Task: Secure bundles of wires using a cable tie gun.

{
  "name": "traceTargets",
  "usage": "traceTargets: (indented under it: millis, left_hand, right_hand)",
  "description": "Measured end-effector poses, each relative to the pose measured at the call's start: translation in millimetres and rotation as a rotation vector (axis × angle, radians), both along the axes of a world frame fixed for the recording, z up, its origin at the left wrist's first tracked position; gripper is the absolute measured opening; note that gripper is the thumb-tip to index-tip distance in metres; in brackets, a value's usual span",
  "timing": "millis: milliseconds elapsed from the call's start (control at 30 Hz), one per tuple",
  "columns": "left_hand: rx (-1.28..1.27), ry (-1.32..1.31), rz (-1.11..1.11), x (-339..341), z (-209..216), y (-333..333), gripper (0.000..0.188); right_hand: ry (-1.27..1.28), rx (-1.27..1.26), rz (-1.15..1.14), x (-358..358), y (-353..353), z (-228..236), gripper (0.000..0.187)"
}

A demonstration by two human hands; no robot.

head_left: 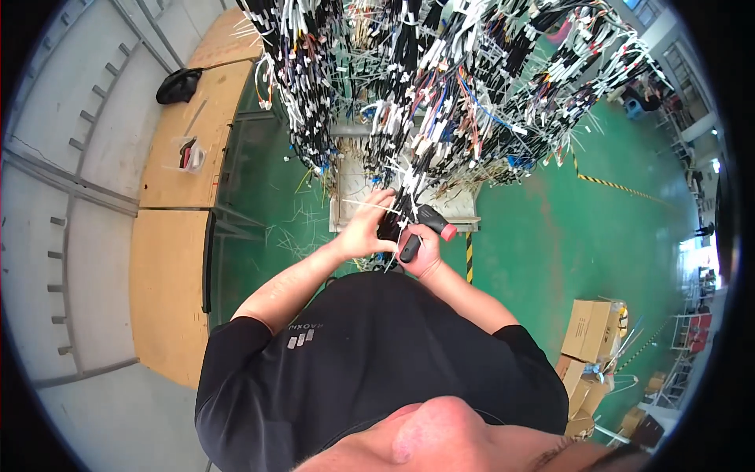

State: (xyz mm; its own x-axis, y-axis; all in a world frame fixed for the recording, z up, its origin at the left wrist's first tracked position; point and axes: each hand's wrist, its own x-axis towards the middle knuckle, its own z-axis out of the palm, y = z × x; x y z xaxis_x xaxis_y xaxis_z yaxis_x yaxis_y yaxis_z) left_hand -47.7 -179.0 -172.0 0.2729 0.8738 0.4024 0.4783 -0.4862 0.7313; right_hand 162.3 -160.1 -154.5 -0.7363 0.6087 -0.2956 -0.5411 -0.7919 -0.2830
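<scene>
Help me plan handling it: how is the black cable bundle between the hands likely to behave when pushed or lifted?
The cable bundle probably flexes rather than staying rigid, being many thin strands. It may feel heavy if lifted whole, since the strands are densely packed. The white strips jutting from it might snag.

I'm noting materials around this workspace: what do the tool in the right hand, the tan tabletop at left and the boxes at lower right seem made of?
Tool: probably moulded plastic, black and smooth, with a red end.
Tabletop: likely wood or plywood, judging by its flat tan surface.
Boxes: apparently cardboard; matt brown, with flat panels.
</scene>
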Motion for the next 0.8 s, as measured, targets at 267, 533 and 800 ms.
traceTargets:
  millis: [267,533,800]
  left_hand:
    - [-0.127,-0.133,0.077,-2.9,29.4,-6.2,0.061]
    - [-0.628,-0.671,-0.142,-24.8,45.5,-24.6,0.057]
    - [-1.11,-0.894,-0.389,-24.7,65.4,-17.5,0.032]
  right_hand:
    - [-0.086,-0.056,-0.363,-51.0,-52.8,10.2,0.057]
    - [-0.221,-0.067,-0.622,-7.4,-51.4,2.7,0.029]
    - [-0.072,0.566,-0.388,46.4,-45.5,66.1,0.039]
